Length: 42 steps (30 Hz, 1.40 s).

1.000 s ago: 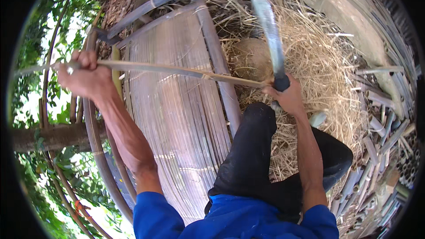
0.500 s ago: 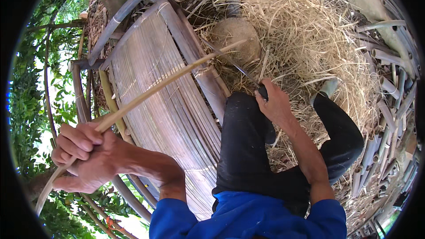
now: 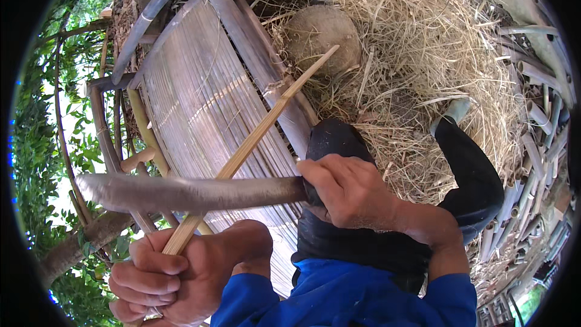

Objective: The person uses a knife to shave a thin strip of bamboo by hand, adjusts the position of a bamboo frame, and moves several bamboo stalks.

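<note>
1 pale strip [image 3: 264, 123] tight in left hand [image 3: 195, 280], mostly beyond the fist, under machete [image 3: 254, 194] firm in right hand [image 3: 356, 197]

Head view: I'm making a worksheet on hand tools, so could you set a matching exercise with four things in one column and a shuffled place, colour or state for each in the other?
Things
1. Knife
2. Pale strip
3. Round block
4. Sleeves

Places, colours, states
A. Blue
B. Gripped in the right hand
C. On the ground beside dry straw
D. Clasped in the left hand

Right pairs: 1-B, 2-D, 3-C, 4-A
</note>
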Available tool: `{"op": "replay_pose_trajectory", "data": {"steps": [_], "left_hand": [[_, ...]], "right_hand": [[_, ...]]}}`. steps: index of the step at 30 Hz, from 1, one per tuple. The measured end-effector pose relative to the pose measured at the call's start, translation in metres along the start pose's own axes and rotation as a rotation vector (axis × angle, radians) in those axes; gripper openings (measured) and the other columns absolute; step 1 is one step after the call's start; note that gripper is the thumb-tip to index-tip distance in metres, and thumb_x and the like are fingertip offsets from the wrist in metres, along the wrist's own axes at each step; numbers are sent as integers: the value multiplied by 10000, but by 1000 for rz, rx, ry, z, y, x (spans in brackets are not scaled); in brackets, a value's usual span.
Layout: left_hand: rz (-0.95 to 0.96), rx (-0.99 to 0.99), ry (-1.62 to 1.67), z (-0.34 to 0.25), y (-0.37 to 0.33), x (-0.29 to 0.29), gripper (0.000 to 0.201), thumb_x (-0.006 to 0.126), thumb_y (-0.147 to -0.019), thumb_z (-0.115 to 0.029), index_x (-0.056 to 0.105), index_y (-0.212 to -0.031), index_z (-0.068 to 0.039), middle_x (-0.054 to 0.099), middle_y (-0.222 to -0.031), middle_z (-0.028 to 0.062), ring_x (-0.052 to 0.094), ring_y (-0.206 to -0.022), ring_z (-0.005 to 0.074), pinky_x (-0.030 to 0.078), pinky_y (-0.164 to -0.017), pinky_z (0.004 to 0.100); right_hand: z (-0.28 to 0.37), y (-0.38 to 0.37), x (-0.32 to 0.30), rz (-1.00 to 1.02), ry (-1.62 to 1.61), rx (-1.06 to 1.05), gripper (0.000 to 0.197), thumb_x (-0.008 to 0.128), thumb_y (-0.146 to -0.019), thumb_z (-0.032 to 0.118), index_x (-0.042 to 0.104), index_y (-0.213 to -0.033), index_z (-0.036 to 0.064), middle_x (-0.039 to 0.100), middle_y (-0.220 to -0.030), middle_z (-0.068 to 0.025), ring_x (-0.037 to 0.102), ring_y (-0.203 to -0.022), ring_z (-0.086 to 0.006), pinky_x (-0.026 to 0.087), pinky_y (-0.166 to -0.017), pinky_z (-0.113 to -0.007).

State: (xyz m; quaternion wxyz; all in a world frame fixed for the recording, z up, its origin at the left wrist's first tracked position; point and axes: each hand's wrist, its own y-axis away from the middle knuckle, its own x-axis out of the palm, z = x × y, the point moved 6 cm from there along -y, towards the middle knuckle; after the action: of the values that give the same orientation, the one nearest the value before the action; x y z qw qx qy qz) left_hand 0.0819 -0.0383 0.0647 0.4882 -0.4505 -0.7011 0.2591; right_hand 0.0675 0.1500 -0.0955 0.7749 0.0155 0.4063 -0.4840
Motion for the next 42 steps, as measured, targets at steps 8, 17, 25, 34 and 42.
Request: {"op": "replay_pose_trajectory", "data": {"steps": [8, 17, 25, 34, 42], "left_hand": [[47, -17, 18, 2, -1, 4, 565, 470, -1052, -593, 348, -704, -166, 290, -591, -37, 281, -514, 71, 183, -379, 205], [-13, -64, -7, 21, -5, 6, 571, 382, -1057, -667, 415, -750, -185, 310, -654, -68, 268, -511, 40, 184, -389, 220], [-46, -61, 43, 10, -19, -17, 454, 553, -997, -434, 378, -685, -154, 325, -577, -37, 296, -466, 76, 188, -364, 211], [98, 195, 487, 19, -13, 3, 402, 378, -1118, -259, 376, -728, -161, 266, -567, -90, 259, -423, 7, 185, -329, 174], [95, 272, 524, 21, 2, 9, 405, 357, -1129, -258, 367, -739, -147, 268, -571, -88, 252, -416, 8, 187, -317, 186]], "right_hand": [[-74, 0, 25, -79, -27, 257, 392, 774, -864, 212, 544, -1112, 13, 641, -849, -137, 690, -701, -294, 588, -564, -383], [-168, 13, 74, -39, 84, 394, 311, 736, -916, 218, 539, -1074, 37, 652, -782, -167, 687, -648, -335, 572, -554, -427], [-321, 80, 97, 127, 168, 841, 281, 657, -969, 249, 491, -1055, 40, 686, -821, -229, 707, -759, -423, 566, -625, -495], [-184, 1, 65, 99, 54, 515, 264, 639, -1001, 243, 509, -1050, 18, 677, -760, -184, 699, -611, -292, 553, -505, -418], [-54, -14, 17, 29, 88, 56, 281, 723, -859, 150, 617, -1075, 5, 547, -745, -67, 645, -585, -208, 565, -512, -329]]}}
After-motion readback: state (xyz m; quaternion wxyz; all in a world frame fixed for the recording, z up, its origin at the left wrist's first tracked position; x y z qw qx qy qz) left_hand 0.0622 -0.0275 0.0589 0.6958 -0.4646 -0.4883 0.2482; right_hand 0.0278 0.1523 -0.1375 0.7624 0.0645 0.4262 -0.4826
